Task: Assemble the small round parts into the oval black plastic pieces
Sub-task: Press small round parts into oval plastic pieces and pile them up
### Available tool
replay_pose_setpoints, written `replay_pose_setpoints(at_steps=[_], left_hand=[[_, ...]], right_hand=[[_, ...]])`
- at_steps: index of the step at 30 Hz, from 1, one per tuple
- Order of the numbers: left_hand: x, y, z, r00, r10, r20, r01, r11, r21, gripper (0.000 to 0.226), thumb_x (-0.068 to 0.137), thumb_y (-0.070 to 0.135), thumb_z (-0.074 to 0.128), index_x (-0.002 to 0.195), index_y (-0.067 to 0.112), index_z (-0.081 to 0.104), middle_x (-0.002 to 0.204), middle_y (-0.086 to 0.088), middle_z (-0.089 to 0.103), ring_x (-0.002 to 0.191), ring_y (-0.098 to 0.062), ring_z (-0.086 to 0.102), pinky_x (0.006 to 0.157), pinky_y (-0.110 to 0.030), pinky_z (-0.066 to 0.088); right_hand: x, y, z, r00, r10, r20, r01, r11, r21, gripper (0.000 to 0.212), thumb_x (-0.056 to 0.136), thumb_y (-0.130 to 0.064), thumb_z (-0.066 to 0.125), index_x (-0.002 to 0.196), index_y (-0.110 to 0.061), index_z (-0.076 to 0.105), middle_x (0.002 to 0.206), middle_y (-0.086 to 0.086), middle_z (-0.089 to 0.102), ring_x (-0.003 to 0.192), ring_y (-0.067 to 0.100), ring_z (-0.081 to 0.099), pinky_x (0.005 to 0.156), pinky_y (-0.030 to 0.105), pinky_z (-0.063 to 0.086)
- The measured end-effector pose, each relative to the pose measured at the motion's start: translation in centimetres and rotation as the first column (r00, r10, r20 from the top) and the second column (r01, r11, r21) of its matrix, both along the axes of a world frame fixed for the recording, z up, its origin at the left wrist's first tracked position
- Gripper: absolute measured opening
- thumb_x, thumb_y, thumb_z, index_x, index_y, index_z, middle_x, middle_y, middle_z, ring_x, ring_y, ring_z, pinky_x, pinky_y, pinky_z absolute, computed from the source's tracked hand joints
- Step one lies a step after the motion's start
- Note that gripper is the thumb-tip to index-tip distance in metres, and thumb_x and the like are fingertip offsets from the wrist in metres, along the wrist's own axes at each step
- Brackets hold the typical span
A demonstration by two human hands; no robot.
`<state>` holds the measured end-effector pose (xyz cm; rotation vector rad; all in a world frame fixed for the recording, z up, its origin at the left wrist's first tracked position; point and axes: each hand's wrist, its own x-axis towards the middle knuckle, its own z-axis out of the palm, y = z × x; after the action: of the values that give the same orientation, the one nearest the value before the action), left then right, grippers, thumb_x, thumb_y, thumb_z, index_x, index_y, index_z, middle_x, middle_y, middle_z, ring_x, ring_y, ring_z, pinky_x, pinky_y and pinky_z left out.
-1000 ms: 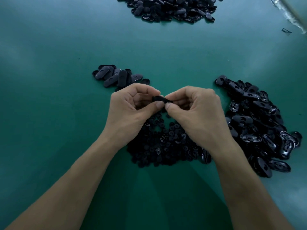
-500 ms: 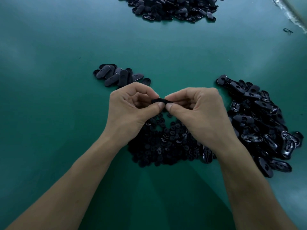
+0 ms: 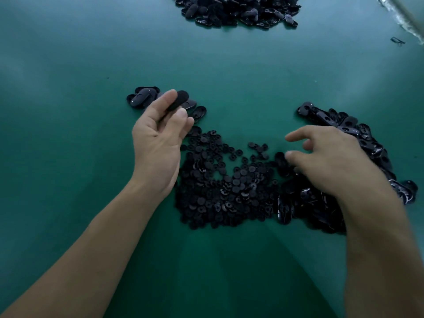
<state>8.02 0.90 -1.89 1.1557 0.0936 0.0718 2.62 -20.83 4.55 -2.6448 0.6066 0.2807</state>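
Plain green table (image 3: 80,157), black oval pieces (image 3: 344,125), black round parts (image 3: 229,184)

Left hand (image 3: 160,136), centre left, pinches an oval piece (image 3: 178,103); right hand (image 3: 330,161), centre right, hovers with fingers (image 3: 297,136) loosely spread.

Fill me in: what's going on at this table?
A person is working bare-handed on a green table. The left hand pinches one oval black piece over a small pile of ovals at the far left. The right hand, blurred and open, hovers where the heap of small round parts meets the bigger oval pile on the right, holding nothing. Another heap lies at the far edge.
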Motion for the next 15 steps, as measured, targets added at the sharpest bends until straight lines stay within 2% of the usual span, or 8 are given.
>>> replay_pose_setpoints(at_steps=[4,6,7,10,13,15], left_hand=[[0.07,0.06,0.03,0.999,-0.01,-0.05,0.01,1.0,-0.009,0.042,0.097,-0.002,0.057,0.136,0.009,0.05,0.114,-0.003,0.058,0.101,-0.004,0.058,0.09,-0.021,0.052],[0.1,0.14,-0.08,0.998,-0.009,-0.058,0.011,0.999,0.035,0.049,0.096,-0.002,0.059,0.142,0.006,0.045,0.143,-0.01,0.047,0.112,-0.007,0.055,0.094,-0.024,0.052],[0.1,0.13,-0.14,0.998,-0.007,-0.056,0.011,0.997,0.071,0.054,0.095,0.0,0.061,0.145,0.005,0.043,0.154,-0.006,0.036,0.118,-0.008,0.053,0.099,-0.027,0.051],[-0.08,0.09,-0.2,1.0,-0.011,-0.024,0.016,0.98,0.198,0.071,0.087,0.012,0.069,0.15,0.012,0.038,0.156,0.016,0.019,0.131,-0.004,0.048,0.11,-0.035,0.045],[-0.22,0.14,-0.47,0.997,-0.041,0.059,0.022,0.957,0.289,0.074,0.082,0.016,0.069,0.149,0.025,0.041,0.163,0.016,0.01,0.133,-0.002,0.048,0.105,-0.028,0.048],[-0.3,0.16,-0.59,0.99,-0.066,0.125,0.022,0.945,0.327,0.064,0.084,0.015,0.069,0.142,0.031,0.048,0.162,0.011,0.017,0.131,-0.004,0.05,0.098,-0.02,0.049]], right_hand=[[-0.26,-0.97,0.61,0.996,-0.01,-0.09,0.012,1.0,0.023,0.036,0.09,-0.026,0.074,0.123,-0.038,0.064,0.129,0.004,0.058,0.098,0.019,0.049,0.085,0.029,0.038],[-0.25,-1.1,0.55,0.996,-0.028,-0.089,0.032,0.998,0.046,0.037,0.087,-0.027,0.078,0.121,-0.036,0.065,0.121,0.004,0.06,0.097,0.02,0.052,0.083,0.028,0.037],[-0.22,-1.13,0.5,0.996,-0.042,-0.083,0.047,0.997,0.062,0.037,0.086,-0.028,0.079,0.119,-0.036,0.065,0.116,0.004,0.062,0.095,0.021,0.054,0.082,0.028,0.037],[-0.17,-1.11,0.41,0.996,-0.073,-0.047,0.078,0.992,0.097,0.036,0.081,-0.026,0.084,0.113,-0.033,0.067,0.103,0.002,0.062,0.085,0.017,0.054,0.075,0.025,0.036],[-0.14,-1.07,0.29,0.996,-0.089,0.017,0.087,0.992,0.094,0.038,0.078,-0.022,0.087,0.108,-0.033,0.068,0.097,0.0,0.061,0.077,0.011,0.054,0.062,0.022,0.036],[-0.17,-1.09,0.21,0.995,-0.082,0.063,0.077,0.994,0.075,0.038,0.076,-0.02,0.087,0.107,-0.033,0.069,0.095,0.0,0.062,0.081,0.014,0.056,0.066,0.023,0.035]])
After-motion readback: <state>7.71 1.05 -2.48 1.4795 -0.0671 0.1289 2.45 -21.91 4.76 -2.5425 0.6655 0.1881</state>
